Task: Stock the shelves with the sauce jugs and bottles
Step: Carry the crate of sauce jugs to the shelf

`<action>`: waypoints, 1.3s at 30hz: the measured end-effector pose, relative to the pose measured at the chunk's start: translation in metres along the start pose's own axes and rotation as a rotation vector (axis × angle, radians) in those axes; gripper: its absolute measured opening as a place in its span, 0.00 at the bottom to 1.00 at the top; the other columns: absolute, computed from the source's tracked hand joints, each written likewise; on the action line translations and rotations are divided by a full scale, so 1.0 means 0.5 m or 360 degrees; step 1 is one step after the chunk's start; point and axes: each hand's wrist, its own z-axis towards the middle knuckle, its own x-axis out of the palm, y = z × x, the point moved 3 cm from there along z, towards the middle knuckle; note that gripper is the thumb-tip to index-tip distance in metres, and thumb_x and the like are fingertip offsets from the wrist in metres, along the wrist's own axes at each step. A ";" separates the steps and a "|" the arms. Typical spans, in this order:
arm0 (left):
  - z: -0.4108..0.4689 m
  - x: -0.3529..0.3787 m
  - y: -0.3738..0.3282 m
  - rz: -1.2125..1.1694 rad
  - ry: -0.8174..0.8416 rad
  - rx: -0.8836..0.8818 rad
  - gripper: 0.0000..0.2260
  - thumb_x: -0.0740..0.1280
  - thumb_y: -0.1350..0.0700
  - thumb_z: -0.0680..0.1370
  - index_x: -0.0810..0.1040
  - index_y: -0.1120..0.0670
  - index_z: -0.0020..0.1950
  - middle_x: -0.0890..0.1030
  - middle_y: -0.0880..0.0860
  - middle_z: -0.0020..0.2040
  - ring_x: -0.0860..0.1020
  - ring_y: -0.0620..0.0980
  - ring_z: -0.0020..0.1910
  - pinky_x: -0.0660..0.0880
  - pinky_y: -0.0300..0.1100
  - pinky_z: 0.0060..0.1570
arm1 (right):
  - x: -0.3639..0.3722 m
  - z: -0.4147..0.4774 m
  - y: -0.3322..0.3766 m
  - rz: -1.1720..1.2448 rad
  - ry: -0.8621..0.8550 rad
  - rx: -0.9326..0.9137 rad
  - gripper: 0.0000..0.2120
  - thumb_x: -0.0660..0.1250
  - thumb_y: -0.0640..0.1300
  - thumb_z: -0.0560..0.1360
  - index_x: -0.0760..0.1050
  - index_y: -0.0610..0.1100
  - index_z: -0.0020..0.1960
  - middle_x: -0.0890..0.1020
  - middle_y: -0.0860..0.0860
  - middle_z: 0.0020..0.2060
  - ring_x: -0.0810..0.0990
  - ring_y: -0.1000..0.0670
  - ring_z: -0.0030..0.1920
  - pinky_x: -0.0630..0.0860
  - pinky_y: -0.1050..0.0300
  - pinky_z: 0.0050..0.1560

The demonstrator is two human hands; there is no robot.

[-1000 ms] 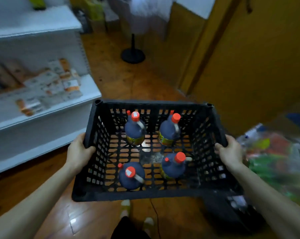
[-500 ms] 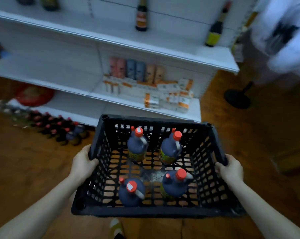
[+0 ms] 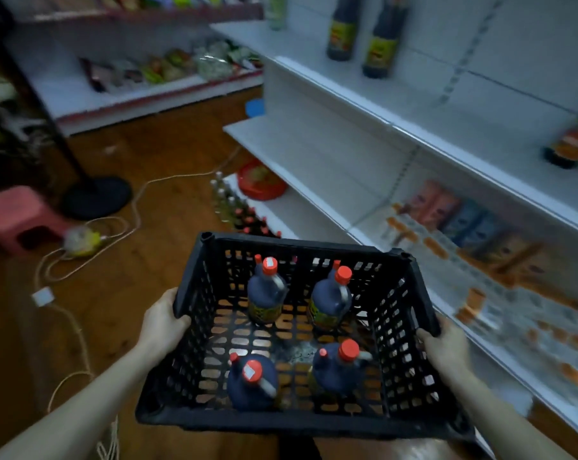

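Sauce jugs, four in number, are seen standing upright inside a black slatted crate (image 3: 194,287), arranged two by two and set apart from one another. Far-left jug (image 3: 265,293) and far-right jug (image 3: 330,300) are dark-bodied with yellow labels and red caps; near-left jug (image 3: 252,381) and near-right jug (image 3: 339,368) are viewed almost from above, so mostly caps and shoulders are seen.

The crate is held above a wooden floor (image 3: 141,154) by both hands. The left hand (image 3: 161,325) is wrapped over the left rim, fingers curled tightly on the wall. The right hand (image 3: 447,345) is closed on the right rim in like manner, thumb on top of the edge.

White shelving (image 3: 330,104) is noted to the right of the crate. Two tall dark bottles (image 3: 342,28) with yellow labels are standing on an upper shelf, near one another; a third dark bottle (image 3: 573,144) is recorded further right, blurred. Small boxed goods (image 3: 447,210) are lying on a lower shelf, detail lost to blur.

On the floor, a row of small bottles (image 3: 234,207) is lined up just beside the shelf base, and a red basin (image 3: 261,180) rests on the bottom shelf. A pink stool (image 3: 15,214), a black stand base (image 3: 95,195) and a pale cable (image 3: 141,194) are noted at left.
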 end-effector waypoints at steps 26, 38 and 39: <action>0.494 -0.345 0.413 -0.0212 -0.0505 -0.0904 0.24 0.65 0.67 0.74 0.65 0.61 0.69 0.76 0.62 0.60 0.76 0.61 0.56 0.74 0.51 0.53 | 0.798 0.298 0.813 -0.0345 0.0720 -0.0684 0.12 0.66 0.37 0.73 0.74 0.42 0.56 0.82 0.42 0.44 0.81 0.39 0.44 0.78 0.41 0.46; 0.844 -0.372 0.595 -0.0278 -0.0595 -0.1086 0.23 0.65 0.67 0.75 0.65 0.61 0.69 0.75 0.63 0.61 0.74 0.62 0.59 0.71 0.54 0.58 | 1.204 0.436 1.013 -0.0406 0.0795 -0.0758 0.15 0.65 0.38 0.73 0.73 0.41 0.60 0.83 0.40 0.46 0.82 0.39 0.46 0.77 0.49 0.49; 0.874 -0.362 0.623 -0.0299 -0.0625 -0.1127 0.24 0.65 0.67 0.75 0.64 0.61 0.69 0.75 0.63 0.61 0.73 0.62 0.60 0.70 0.54 0.59 | 1.245 0.452 1.024 -0.0416 0.0790 -0.0775 0.16 0.65 0.38 0.73 0.73 0.40 0.61 0.83 0.40 0.47 0.82 0.40 0.46 0.76 0.49 0.50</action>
